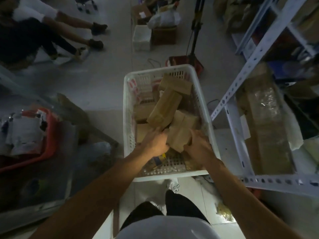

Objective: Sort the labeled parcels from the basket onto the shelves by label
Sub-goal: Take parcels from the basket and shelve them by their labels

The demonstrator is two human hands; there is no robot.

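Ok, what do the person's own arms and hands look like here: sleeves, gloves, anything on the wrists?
Both forearms are bare right down to the left hand and right hand. No sleeves, gloves, watch or bands show. The picture is dim, so small rings cannot be ruled out.

White perforated plastic basket (128, 107) on floor holds jumbled brown paper-wrapped parcels: one long parcel (164, 107) tilted across the pile, one crumpled parcel (179, 137) near front, beside white perforated-steel shelves (245, 69) at right.
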